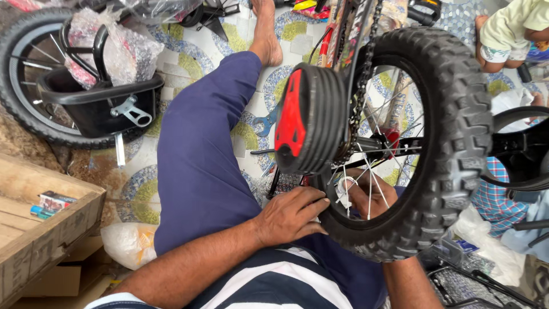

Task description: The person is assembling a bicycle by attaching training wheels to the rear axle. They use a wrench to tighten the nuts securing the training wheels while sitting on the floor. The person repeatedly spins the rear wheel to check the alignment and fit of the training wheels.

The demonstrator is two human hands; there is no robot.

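A small bicycle's knobby black rear wheel stands in front of me with its chain and spokes showing. A black training wheel with a red hub is mounted beside it. My left hand rests on the tyre's near rim, fingers curled against it. My right hand reaches behind the spokes near the axle, holding a small white piece; what it is cannot be told. My leg in blue trousers stretches across the patterned floor.
A black basket and another wheel with plastic wrap lie at the upper left. A blue spanner lies on the tiled floor. A wooden crate sits at the left. Another person sits at the upper right.
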